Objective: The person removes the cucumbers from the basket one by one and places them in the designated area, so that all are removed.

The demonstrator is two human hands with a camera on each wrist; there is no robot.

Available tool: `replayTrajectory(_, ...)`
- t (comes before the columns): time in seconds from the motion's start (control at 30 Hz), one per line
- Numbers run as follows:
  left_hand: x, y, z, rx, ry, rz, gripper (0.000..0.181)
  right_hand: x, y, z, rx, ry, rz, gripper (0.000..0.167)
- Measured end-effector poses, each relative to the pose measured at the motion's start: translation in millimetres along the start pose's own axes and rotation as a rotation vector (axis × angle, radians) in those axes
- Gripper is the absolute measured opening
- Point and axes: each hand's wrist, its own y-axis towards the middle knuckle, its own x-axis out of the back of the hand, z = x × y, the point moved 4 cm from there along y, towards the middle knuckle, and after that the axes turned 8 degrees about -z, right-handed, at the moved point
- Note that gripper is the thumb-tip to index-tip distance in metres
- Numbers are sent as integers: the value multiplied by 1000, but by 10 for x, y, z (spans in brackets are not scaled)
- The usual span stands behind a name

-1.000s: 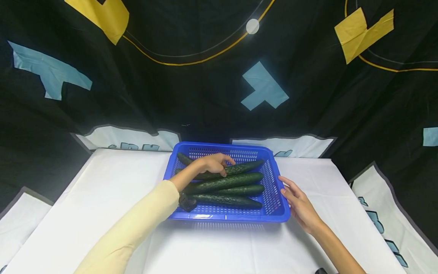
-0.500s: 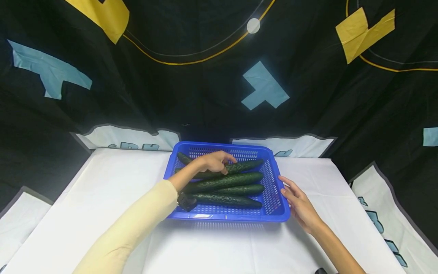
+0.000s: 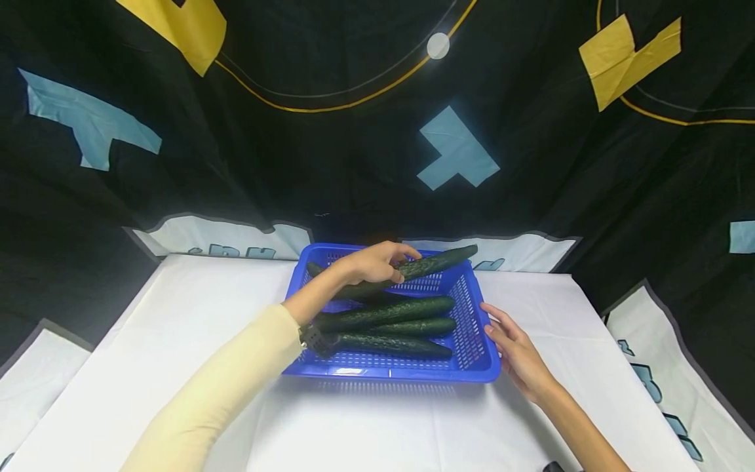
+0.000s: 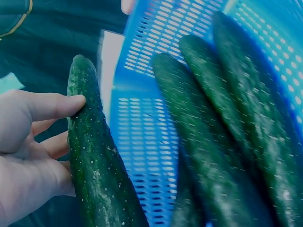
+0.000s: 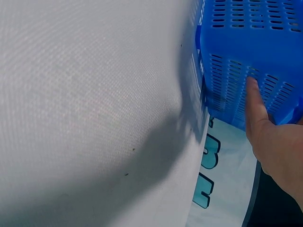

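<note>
In the head view, my left hand (image 3: 377, 263) holds a dark green cucumber (image 3: 439, 262) over the far side of the blue basket (image 3: 389, 375). The cucumber slants, its right end raised above the far rim. The left wrist view shows my thumb on one side of the held cucumber (image 4: 97, 156) and fingers on the other. Several more cucumbers (image 3: 401, 346) lie side by side in the basket. My right hand (image 3: 519, 357) grips the basket's right rim, thumb and a finger at the edge. One finger lies along the perforated outer wall in the right wrist view.
The basket stands near the back of a table covered in white cloth (image 3: 354, 432). Behind it hangs a black cloth (image 3: 330, 170) with yellow and light blue shapes. A dark strapped device (image 3: 318, 342) sits on the left wrist, over the basket's near left corner.
My left hand has risen with the farthest cucumber, lifting it off the others and tipping its right end up beyond the basket's rim. The right hand and the basket have stayed put.
</note>
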Motion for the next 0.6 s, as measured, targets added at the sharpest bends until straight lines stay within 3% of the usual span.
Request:
replayTrajectory(0.3, 206, -110, -306, -100, 35, -88, 55, -4, -1, -9, -3, -1, 2, 58)
replayTrajectory(0.6, 464, -333, -414, -61, 31, -197, 56, -4, -5, -6, -8, -12, -6, 58)
